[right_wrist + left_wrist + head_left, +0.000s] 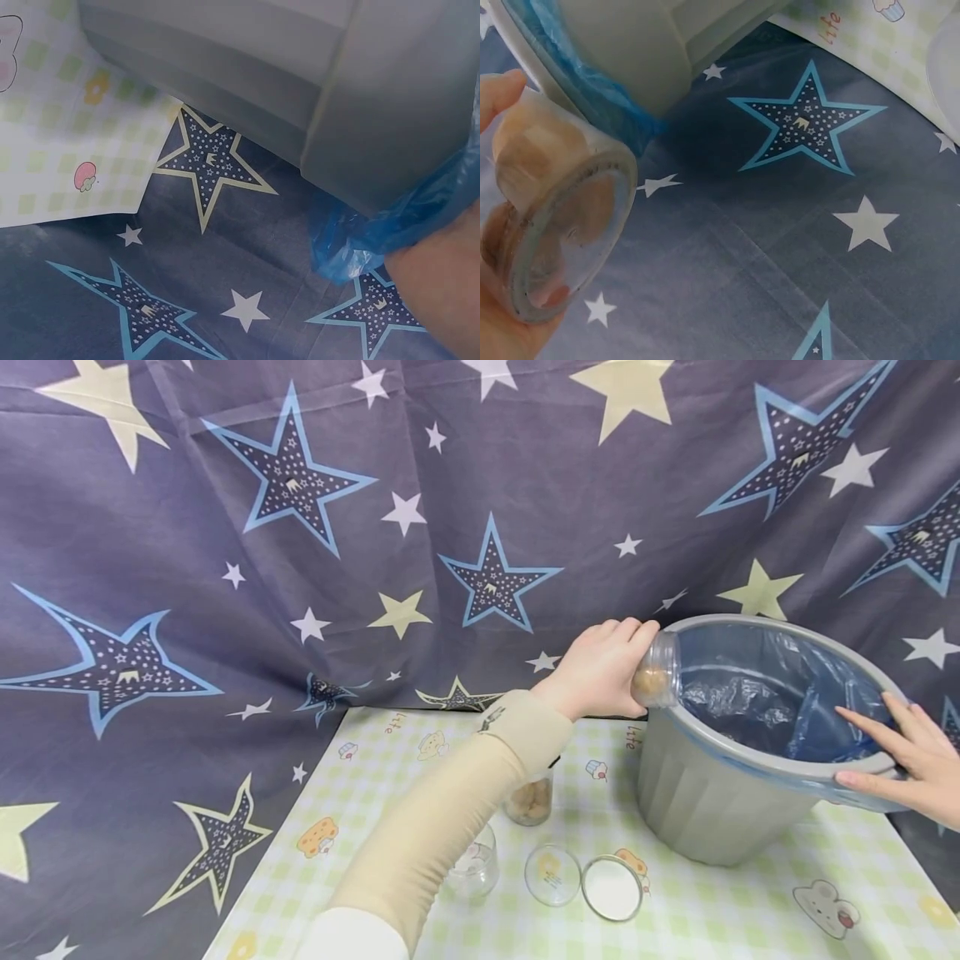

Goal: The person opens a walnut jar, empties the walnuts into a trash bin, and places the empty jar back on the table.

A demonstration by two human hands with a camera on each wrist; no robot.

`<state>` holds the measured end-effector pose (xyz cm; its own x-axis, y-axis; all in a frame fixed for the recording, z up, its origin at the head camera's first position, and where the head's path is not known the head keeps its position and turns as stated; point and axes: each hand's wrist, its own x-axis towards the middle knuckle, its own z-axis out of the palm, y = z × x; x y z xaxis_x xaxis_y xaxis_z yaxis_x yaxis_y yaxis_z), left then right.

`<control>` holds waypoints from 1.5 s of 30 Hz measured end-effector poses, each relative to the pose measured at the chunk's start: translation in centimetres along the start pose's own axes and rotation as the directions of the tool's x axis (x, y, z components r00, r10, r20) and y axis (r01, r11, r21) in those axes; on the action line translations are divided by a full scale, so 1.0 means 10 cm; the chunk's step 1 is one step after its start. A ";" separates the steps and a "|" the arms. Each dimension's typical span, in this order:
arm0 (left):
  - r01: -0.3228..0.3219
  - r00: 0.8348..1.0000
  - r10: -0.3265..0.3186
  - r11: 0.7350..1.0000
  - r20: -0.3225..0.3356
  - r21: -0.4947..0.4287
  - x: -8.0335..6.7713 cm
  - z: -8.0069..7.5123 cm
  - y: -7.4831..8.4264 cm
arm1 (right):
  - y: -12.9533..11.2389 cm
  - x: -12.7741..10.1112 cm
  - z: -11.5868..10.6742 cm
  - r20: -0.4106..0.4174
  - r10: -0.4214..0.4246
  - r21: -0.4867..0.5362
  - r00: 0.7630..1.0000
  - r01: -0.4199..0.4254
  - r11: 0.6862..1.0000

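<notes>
My left hand (600, 668) grips a clear jar (662, 670) tipped on its side, its mouth at the left rim of a grey trash can (697, 802). Round brownish pieces (544, 154) show through the jar's wall, and its base faces the left wrist camera. A blue plastic bag (832, 710) lines the can and folds over the rim. On the can's right rim rests my right hand (918, 764), fingers spread and fairly straight over the opening, thumb along the outer side. The can's bottom is hidden.
Behind the left forearm stands another jar (531, 802) with brownish contents. Nearer are a clear jar (474, 864), a clear round lid (552, 875) and a white lid (612, 888), all on the checked tablecloth (705, 910). A star-patterned curtain (420, 677) hangs behind.
</notes>
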<state>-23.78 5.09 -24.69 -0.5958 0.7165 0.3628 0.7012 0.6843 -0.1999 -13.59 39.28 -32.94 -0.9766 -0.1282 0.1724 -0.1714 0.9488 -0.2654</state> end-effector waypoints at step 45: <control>-0.102 0.900 0.272 0.891 -0.342 0.442 0.18 0.16 0.22 | 0.06 0.01 0.04 -0.026 -0.025 -0.011 0.999 0.025 1.000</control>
<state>-23.93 8.13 -25.90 -0.2113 0.7846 0.5829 0.5122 0.5968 -0.6177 -13.80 39.70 -33.42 -0.9684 -0.1443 0.2034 -0.1940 0.9485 -0.2506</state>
